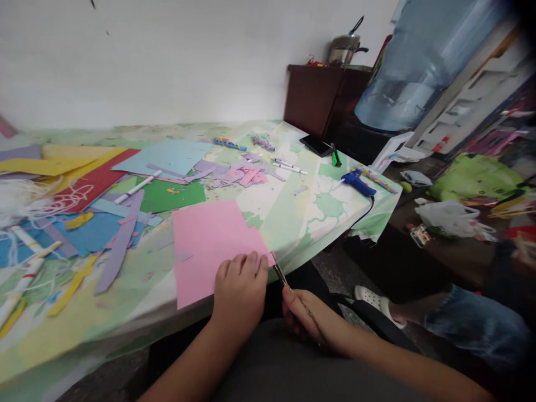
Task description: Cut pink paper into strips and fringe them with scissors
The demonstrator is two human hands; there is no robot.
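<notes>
A sheet of pink paper (209, 240) lies at the table's front edge, with a step cut into its right side. My left hand (243, 282) grips the sheet near its lower right, fingers bent over the top and thumb hidden. Scissors (280, 272) are in my right hand (307, 312), just off the table edge. Their metal blades reach the right corner of the pink paper; most of the handles are covered by my fingers. A thin purple scrap (257, 263) shows by my left fingertips.
Coloured sheets, such as a light blue one (167, 156), and paper scraps (247, 174) cover the table's left and middle. A blue glue gun (358, 183), a green cutter (335, 157) and a black phone (316, 145) lie right. Another person's leg (473, 318) is at right.
</notes>
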